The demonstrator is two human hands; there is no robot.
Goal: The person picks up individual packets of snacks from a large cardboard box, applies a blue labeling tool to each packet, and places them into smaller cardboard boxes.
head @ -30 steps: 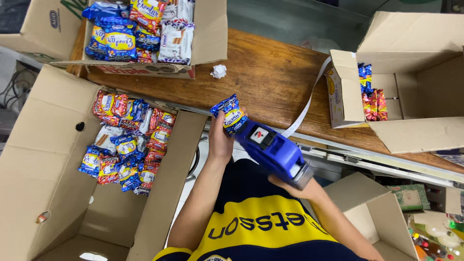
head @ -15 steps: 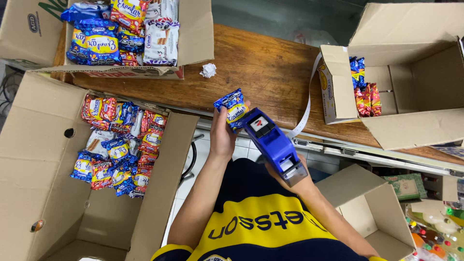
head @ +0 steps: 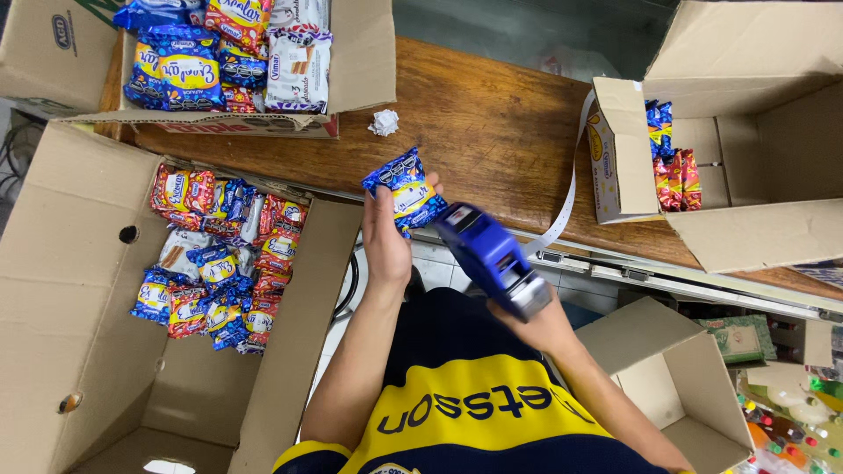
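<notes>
My left hand (head: 385, 241) holds a small blue snack packet (head: 406, 188) up over the edge of the wooden table (head: 492, 132). My right hand (head: 540, 325) grips a blue price-label gun (head: 492, 259), whose nose touches the packet's lower right side. A white strip of label backing (head: 571, 189) trails from the gun up toward the box on the right.
A large open carton (head: 79, 290) at the left holds several red and blue snack packets (head: 219, 263). A box of bigger packets (head: 237, 53) sits at the top left, beside a crumpled paper ball (head: 384, 122). An open carton (head: 746, 140) at the right holds a few packets. Another empty box (head: 676, 386) is below right.
The label gun has come in against the packet in my left hand. The view has shifted slightly.
</notes>
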